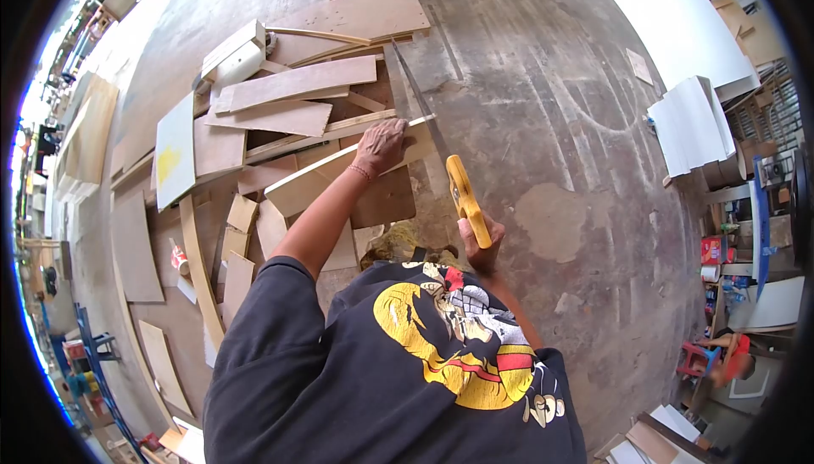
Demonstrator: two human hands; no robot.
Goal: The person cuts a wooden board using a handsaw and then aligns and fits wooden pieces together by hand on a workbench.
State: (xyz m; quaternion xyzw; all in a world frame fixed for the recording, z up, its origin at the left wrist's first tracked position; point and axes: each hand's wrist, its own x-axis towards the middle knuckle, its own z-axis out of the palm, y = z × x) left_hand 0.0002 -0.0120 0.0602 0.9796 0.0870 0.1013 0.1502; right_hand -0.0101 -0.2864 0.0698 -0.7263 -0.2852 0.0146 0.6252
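My right hand (pixel 483 242) is wrapped round the yellow handle of a handsaw (pixel 466 197). The saw's narrow blade points away from me and crosses close to the right end of a pale wooden board (pixel 314 188). On top of that board, near its right end, my left hand (pixel 381 147) grips the edge with bent fingers. Part of the left fingers and the underside of the board are hidden. Beneath and beyond the board lie plywood strips, among them a long thin strip (pixel 322 136).
Plywood offcuts (pixel 297 83) are heaped at the left and ahead. A white panel with a yellow stain (pixel 175 155) leans there. White sheets (pixel 694 121) stand at the right. Concrete floor (pixel 551 142) stretches right of the saw. Another person (pixel 733 358) is at the far lower right.
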